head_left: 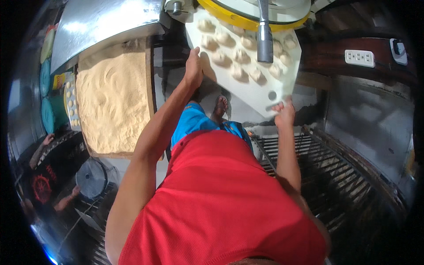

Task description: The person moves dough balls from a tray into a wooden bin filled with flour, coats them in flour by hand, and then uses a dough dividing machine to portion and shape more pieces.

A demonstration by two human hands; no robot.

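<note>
- Right hand (285, 115): closed on the white board (254, 96), fingers in the slot at its near corner.
- Left hand (193, 70): at the board's left edge; I cannot tell whether it grips.
- Dough pieces (240, 56): spread on the board.
- Machine with a yellow rim (229, 18): over the board's far edge.
- Tray of crumbs (115, 95): left of the board.
- Power outlet (359, 58): right of the board.
</note>
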